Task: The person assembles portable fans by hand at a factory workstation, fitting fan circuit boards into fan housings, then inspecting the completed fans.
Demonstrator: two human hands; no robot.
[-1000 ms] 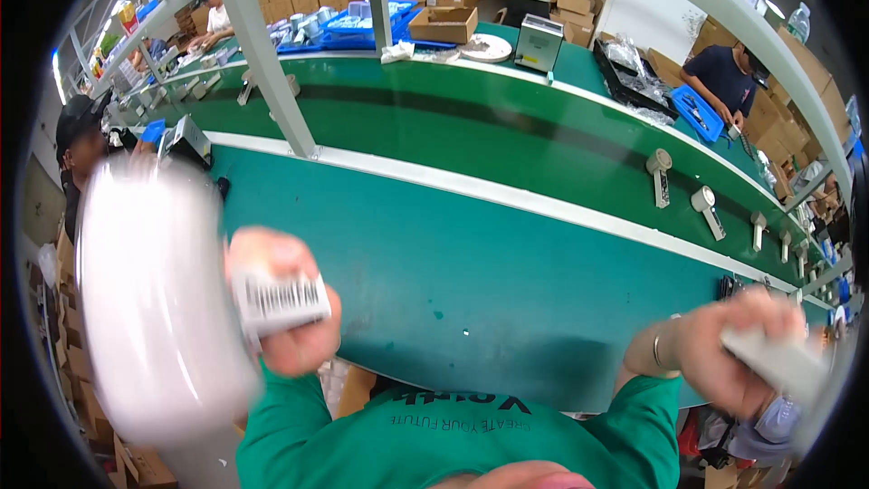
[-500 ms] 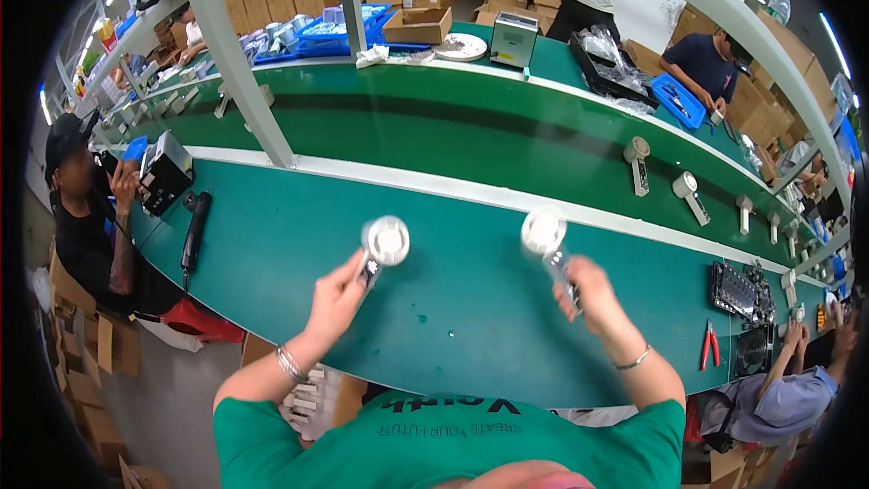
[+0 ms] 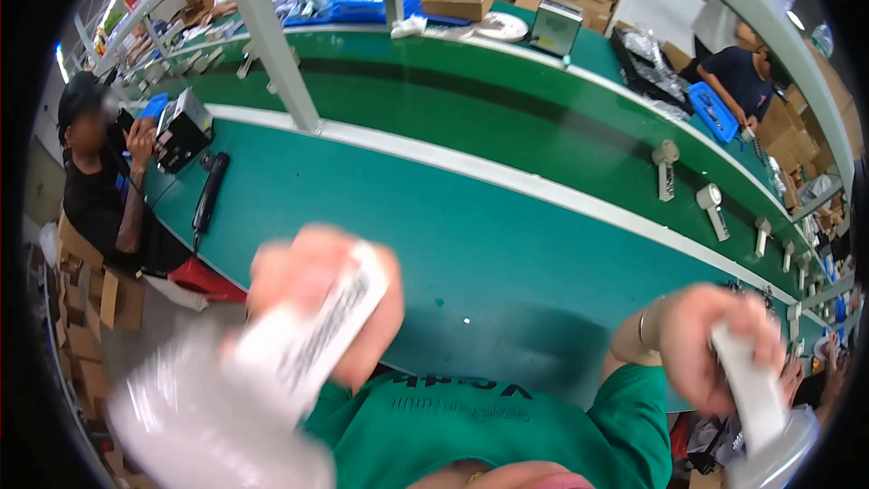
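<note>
My left hand [image 3: 317, 285], smeared by motion, grips the handle of a white handheld fan [image 3: 299, 344]. Its broad head reaches blurred toward the lower left, very near the camera. On the right, my right hand [image 3: 701, 344] is wrapped round the pale handle of a second handheld fan [image 3: 751, 389], whose round head is partly cut off low at the rim. Both fans are raised off the green worktable [image 3: 434, 208]. My fingers partly cover both handles.
A black corded electric screwdriver [image 3: 210, 195] lies at the table's left, near a seated co-worker [image 3: 100, 163]. Beyond a white rail, similar fans [image 3: 665, 167] lie on the green conveyor belt [image 3: 507, 118]. A grey upright post [image 3: 276, 45] stands at the belt's near edge.
Both hands have lifted the fans from over the table toward me and up close to the camera, the heads now pointing down and outward. The view has shifted slightly.
</note>
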